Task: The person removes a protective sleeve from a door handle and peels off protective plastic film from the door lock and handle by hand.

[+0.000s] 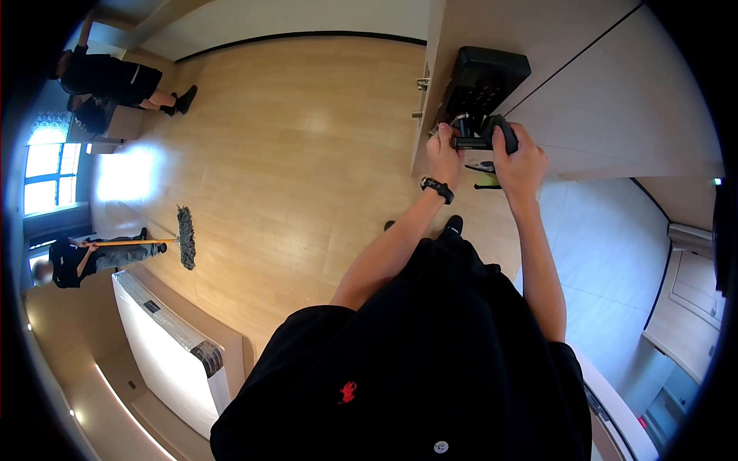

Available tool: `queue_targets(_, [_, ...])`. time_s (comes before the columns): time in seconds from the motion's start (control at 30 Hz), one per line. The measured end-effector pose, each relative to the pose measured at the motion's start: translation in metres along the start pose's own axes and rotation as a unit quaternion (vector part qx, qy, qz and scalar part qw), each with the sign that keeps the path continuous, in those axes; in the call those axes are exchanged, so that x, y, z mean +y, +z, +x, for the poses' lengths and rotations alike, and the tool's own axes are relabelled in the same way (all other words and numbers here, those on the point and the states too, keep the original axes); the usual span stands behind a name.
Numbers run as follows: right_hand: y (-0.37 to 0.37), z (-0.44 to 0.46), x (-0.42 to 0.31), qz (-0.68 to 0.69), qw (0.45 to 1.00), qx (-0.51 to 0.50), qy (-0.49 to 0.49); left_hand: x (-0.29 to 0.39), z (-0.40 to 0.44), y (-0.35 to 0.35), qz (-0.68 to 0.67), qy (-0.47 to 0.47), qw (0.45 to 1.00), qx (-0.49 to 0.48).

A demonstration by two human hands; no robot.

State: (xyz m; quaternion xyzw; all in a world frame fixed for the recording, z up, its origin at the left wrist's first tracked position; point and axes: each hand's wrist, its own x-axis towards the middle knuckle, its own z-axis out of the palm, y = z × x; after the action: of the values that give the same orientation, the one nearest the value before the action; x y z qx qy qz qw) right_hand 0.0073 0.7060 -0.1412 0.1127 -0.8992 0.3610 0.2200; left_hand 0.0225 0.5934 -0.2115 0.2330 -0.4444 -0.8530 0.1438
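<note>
Both my hands are at a black door lock unit with a keypad [484,84], mounted on a beige door [569,38]. My left hand [445,157], with a black band on its wrist, pinches the left end of a black lever handle [473,143] just below the keypad. My right hand [521,157] is closed round a dark rounded piece [503,134] at the right of the handle. Metal hinges or latches [422,83] show on the door's left edge. What lies between my fingertips is partly hidden.
A person [69,261] at the left holds a mop [185,238]. Another person [115,81] stands at the upper left. A wrapped mattress [173,346] lies at the lower left. Wooden floor [307,154] and grey tiles [600,246] spread around my feet.
</note>
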Motion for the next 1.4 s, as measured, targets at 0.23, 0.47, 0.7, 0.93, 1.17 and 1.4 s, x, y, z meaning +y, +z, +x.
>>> queue_targets(0.23, [0.002, 0.003, -0.004, -0.03, 1.0, -0.007, 0.007, 0.011, 0.013, -0.02, 0.118, 0.004, 0.991, -0.065])
queue_targets(0.47, [0.004, 0.003, -0.006, -0.018, 1.0, 0.014, -0.007, 0.027, 0.024, -0.029, 0.382, 0.038, 0.911, -0.148])
queue_targets(0.7, [0.005, 0.005, -0.003, -0.035, 0.999, 0.009, -0.007, 0.032, 0.012, -0.04, -0.042, -0.232, 0.958, -0.165])
queue_targets(0.93, [0.005, 0.003, -0.001, -0.027, 0.999, 0.017, -0.017, 0.017, 0.006, -0.021, -0.12, -0.254, 0.943, -0.176])
queue_targets(1.17, [0.004, 0.002, 0.0, -0.009, 1.0, 0.01, -0.012, 0.003, 0.009, -0.009, -0.041, -0.161, 0.977, -0.134])
queue_targets(1.4, [0.002, 0.003, 0.0, -0.001, 0.999, 0.01, -0.031, 0.003, 0.014, -0.013, -0.135, -0.178, 0.962, -0.156])
